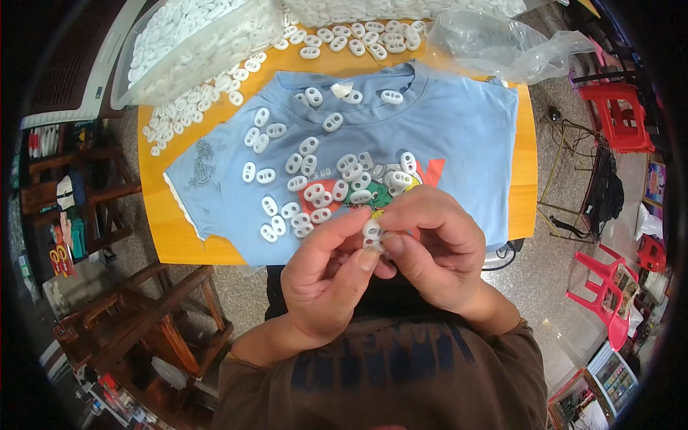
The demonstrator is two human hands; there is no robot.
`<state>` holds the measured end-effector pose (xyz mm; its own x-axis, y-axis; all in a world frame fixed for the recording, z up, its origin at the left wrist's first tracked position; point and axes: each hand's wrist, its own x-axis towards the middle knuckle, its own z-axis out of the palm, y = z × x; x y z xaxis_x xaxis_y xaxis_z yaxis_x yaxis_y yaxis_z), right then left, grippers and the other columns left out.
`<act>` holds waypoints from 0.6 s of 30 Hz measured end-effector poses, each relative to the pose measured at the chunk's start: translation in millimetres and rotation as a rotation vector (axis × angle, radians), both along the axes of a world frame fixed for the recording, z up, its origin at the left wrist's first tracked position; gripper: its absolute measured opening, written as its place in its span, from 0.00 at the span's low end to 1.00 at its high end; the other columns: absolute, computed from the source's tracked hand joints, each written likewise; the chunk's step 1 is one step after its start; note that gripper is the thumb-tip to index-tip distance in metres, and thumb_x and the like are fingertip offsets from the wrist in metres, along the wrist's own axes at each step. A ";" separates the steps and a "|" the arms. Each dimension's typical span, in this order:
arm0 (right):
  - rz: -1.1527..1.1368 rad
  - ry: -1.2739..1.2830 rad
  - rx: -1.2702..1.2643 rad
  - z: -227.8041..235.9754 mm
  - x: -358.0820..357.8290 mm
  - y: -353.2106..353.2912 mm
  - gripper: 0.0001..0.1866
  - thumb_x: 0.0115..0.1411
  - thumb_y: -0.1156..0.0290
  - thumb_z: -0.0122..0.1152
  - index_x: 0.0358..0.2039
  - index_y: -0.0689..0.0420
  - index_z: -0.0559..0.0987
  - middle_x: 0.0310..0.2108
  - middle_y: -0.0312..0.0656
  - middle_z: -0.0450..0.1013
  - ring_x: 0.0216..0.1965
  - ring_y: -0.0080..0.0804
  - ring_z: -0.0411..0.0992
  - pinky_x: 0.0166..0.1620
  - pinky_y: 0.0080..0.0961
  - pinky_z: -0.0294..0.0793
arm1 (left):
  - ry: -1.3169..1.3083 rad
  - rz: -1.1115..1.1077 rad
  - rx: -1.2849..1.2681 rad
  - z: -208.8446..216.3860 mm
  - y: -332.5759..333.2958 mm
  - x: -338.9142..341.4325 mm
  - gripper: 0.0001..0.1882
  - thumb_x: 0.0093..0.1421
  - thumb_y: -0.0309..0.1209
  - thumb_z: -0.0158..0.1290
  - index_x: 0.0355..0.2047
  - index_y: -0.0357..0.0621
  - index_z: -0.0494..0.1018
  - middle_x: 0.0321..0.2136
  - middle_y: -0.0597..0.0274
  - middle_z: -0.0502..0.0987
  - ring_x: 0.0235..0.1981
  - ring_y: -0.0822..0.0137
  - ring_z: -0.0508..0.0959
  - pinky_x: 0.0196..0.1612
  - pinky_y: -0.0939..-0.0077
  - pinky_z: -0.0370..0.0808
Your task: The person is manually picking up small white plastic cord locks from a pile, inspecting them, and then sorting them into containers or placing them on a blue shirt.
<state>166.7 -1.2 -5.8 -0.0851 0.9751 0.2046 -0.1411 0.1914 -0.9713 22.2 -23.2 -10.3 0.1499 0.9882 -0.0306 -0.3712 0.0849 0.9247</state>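
Close to my body, just over the near edge of the table, both hands meet around a white two-hole plastic piece [371, 232] that looks like a cord lock. My left hand [322, 279] pinches it between thumb and fingers from the left. From the right, my right hand [437, 251] grips the same piece with thumb and forefinger. Fingers hide part of it. Beyond them, several similar white pieces [314, 192] lie scattered on a light blue T-shirt [459, 122] spread over the table. On its left sleeve is a pile of tiny dark grey bits [203, 165], possibly springs.
A clear plastic bin [208, 68] full of white pieces stands at the far left, with loose ones spilled beside it. A clear plastic bag [494, 46] lies at the far right of the yellow table [525, 172]. Red stools [616, 118] and a wooden frame [172, 322] stand around.
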 end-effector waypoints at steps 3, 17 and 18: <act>0.057 0.007 -0.006 -0.5 4.9 1.5 0.10 0.50 0.84 0.55 0.35 0.63 0.75 0.27 0.41 0.72 0.28 0.31 0.70 0.31 0.22 0.67 | 0.048 -0.028 0.045 2.8 3.0 -0.4 0.19 0.56 0.17 0.48 0.50 0.33 0.63 0.37 0.54 0.74 0.30 0.72 0.76 0.32 0.82 0.75; 0.136 -0.026 0.053 -1.1 12.5 4.0 0.11 0.51 0.80 0.58 0.37 0.62 0.77 0.31 0.42 0.74 0.30 0.33 0.70 0.34 0.24 0.68 | 0.012 -0.106 -0.035 9.2 1.6 -9.1 0.20 0.56 0.16 0.47 0.50 0.33 0.63 0.37 0.53 0.73 0.30 0.71 0.76 0.30 0.83 0.76; 0.151 -0.042 0.080 -0.6 12.6 4.5 0.11 0.51 0.80 0.58 0.37 0.62 0.77 0.32 0.42 0.73 0.30 0.33 0.70 0.34 0.24 0.68 | 0.012 -0.094 -0.038 10.5 0.8 -8.9 0.20 0.56 0.16 0.47 0.50 0.32 0.63 0.37 0.53 0.73 0.31 0.71 0.76 0.31 0.82 0.76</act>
<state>179.3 3.3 -6.4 -0.2396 0.9313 0.2743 -0.1337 0.2482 -0.9594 13.3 -22.4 0.2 0.2415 0.9678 -0.0706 -0.3489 0.1545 0.9243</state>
